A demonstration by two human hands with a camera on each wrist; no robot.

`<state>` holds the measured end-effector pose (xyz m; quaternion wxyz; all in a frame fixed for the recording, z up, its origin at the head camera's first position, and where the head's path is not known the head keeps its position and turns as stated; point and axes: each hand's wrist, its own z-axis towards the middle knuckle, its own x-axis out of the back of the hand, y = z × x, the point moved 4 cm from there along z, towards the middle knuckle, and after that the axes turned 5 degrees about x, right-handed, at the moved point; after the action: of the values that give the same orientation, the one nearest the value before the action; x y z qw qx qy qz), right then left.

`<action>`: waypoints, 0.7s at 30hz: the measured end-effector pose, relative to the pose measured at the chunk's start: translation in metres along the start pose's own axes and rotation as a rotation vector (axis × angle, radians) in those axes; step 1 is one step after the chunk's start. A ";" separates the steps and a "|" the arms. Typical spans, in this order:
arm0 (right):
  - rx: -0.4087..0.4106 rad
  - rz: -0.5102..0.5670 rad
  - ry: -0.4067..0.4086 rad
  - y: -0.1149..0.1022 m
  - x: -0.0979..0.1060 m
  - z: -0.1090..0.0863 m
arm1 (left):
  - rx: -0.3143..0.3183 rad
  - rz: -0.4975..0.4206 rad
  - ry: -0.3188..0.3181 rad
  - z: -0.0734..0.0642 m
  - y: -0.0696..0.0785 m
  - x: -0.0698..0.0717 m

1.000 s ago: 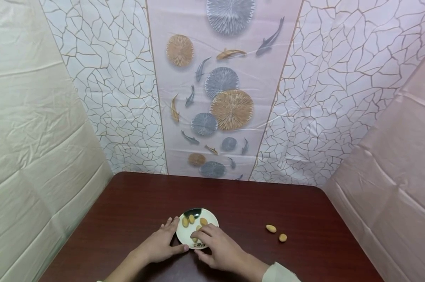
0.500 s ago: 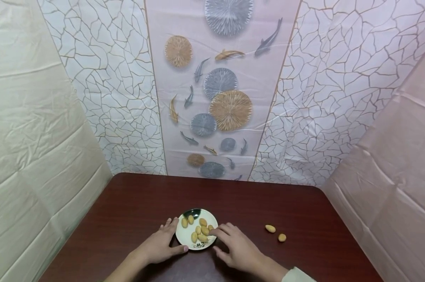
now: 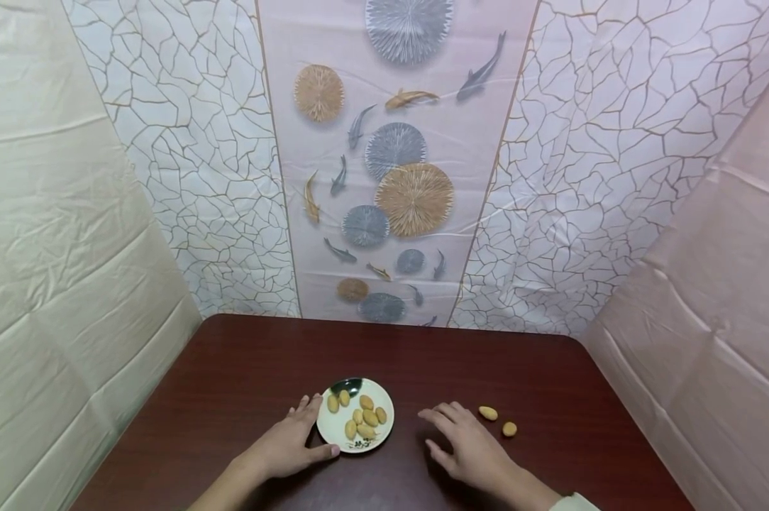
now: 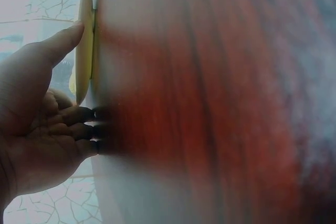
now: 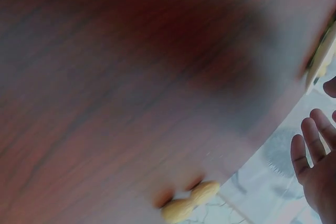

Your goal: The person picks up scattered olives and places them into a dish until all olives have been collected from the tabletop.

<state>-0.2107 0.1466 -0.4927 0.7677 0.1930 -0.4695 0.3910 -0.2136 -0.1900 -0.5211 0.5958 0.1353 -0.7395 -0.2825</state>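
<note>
A small round white plate with a dark green patch and a flower print holds several yellow-brown, oval, nut-like pieces. My left hand spans the plate's left side, with the thumb at the front rim and the fingertips at the upper left rim. In the left wrist view, the thumb touches the rim and the other fingers point toward the table. My right hand hovers over the table between the plate and two loose pieces, holding nothing, its fingers loosely spread.
The two loose pieces, one oval and one rounder, lie on the dark red wooden table just beyond my right hand. Behind the table hangs a patterned cloth, with pale cloth walls at both sides.
My right hand has left the pieces on the plate and moved right, toward the two loose ones. The left hand has stayed at the plate's rim.
</note>
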 end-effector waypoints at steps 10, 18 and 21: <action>0.020 -0.080 0.074 0.024 0.007 -0.019 | 0.004 -0.003 -0.007 -0.001 0.004 0.001; -0.036 -0.146 0.058 0.047 0.007 -0.027 | 0.002 0.006 -0.003 0.000 0.002 0.000; -0.067 -0.188 0.049 0.056 0.007 -0.029 | 0.000 0.000 -0.004 0.000 0.003 0.000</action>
<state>-0.2360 0.2038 -0.5047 0.8184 0.2008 -0.4431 0.3059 -0.2133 -0.1878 -0.5196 0.5944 0.1348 -0.7407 -0.2825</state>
